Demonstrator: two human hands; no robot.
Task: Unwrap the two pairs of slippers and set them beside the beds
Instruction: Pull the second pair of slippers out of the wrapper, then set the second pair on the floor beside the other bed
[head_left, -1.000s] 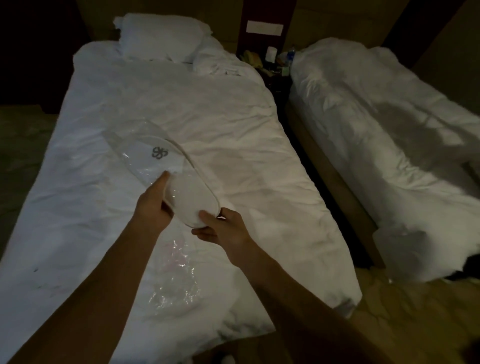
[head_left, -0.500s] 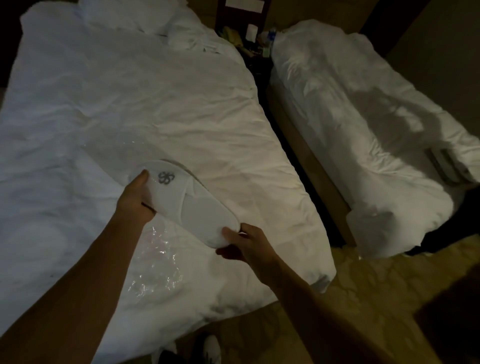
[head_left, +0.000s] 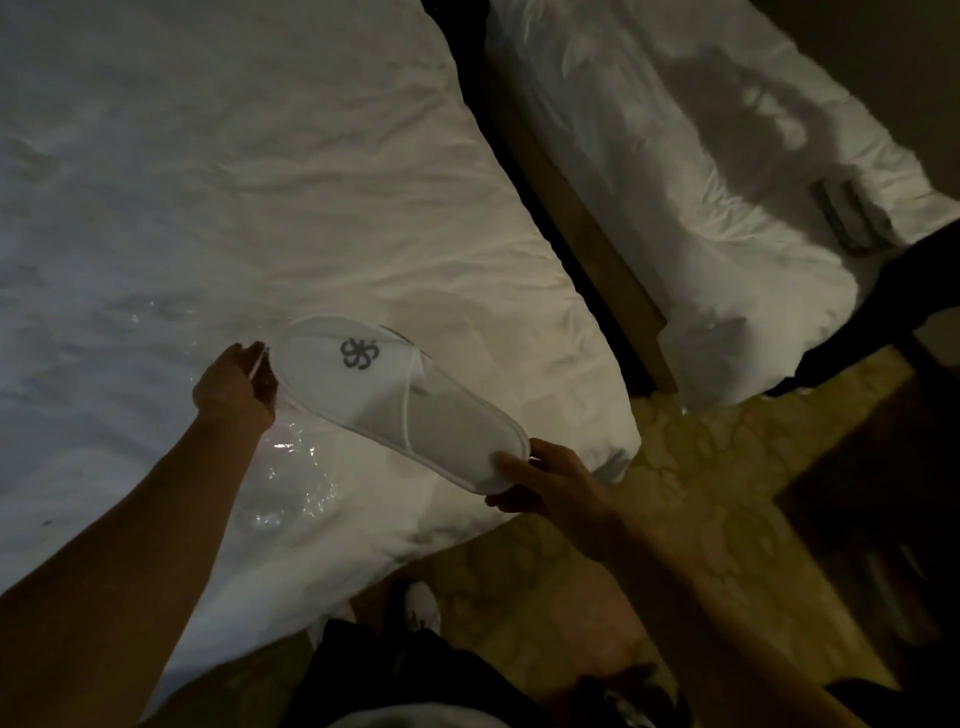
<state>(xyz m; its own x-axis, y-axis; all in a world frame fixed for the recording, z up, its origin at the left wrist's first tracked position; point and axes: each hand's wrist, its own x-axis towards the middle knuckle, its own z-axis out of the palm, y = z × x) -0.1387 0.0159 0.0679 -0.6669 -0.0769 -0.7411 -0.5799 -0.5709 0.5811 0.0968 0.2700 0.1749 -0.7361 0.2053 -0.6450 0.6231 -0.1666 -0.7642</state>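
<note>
A pair of flat white slippers (head_left: 400, 400) with a grey flower logo is held above the foot of the left bed (head_left: 260, 182). My right hand (head_left: 545, 480) grips the heel end. My left hand (head_left: 234, 384) is at the toe end, fingers closed on a thin edge of clear plastic wrap. Crumpled clear wrap (head_left: 291, 478) glints on the sheet under my left forearm. Whether wrap still covers the slippers I cannot tell. The right bed (head_left: 701, 208) lies across a dark gap.
A wooden bed frame (head_left: 597, 260) lines the gap between the beds. Patterned carpet (head_left: 701, 467) spreads at the beds' feet. My white shoe (head_left: 423, 605) shows below the left bed's corner. A dark object (head_left: 852, 213) lies on the right bed. Dark furniture (head_left: 883, 493) stands at right.
The slippers have slid toward the foot of the bed with my right hand, out of the wrap. My left hand has moved off them to the wrap. My view has tilted down.
</note>
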